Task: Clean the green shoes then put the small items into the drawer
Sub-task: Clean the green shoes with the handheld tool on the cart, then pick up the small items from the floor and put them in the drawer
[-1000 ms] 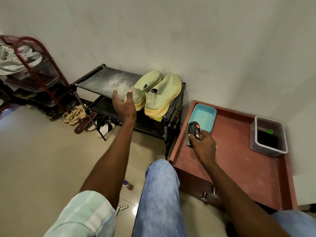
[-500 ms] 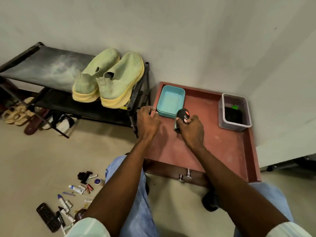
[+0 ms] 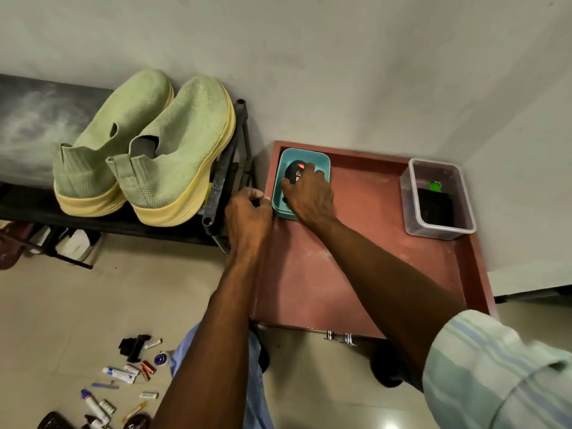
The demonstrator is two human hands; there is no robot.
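At frame centre we see right hand [image 3: 309,196] gripping black device [image 3: 294,173] over teal tray [image 3: 322,159], left hand [image 3: 247,212] pinching its rim; tray may tip.

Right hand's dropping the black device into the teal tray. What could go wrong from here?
The teal tray sits in the cabinet top's corner, and the left hand grips at its edge; a push from the right hand setting down the black device might shift it. The small items on the floor lie near the knee and could scatter.
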